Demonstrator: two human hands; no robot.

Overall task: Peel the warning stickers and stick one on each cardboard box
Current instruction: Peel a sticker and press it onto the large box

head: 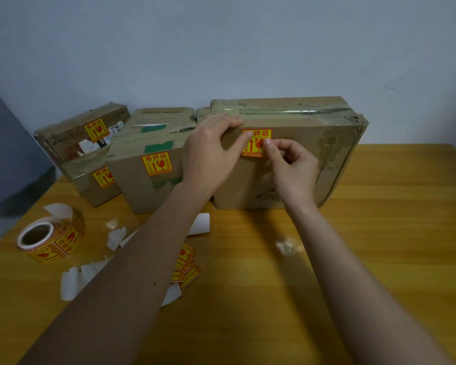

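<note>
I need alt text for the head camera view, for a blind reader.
Both hands press a yellow warning sticker onto the large cardboard box. Three smaller boxes on its left already carry stickers, and a sticker roll lies on the wooden table.

Pressing a yellow warning sticker (257,142) onto the front of the large cardboard box (295,164): left hand (211,151) lying flat against it, right hand (291,164) pinching the sticker's lower right edge. Sitting left on the surface (379,233): sticker roll (52,237).
</note>
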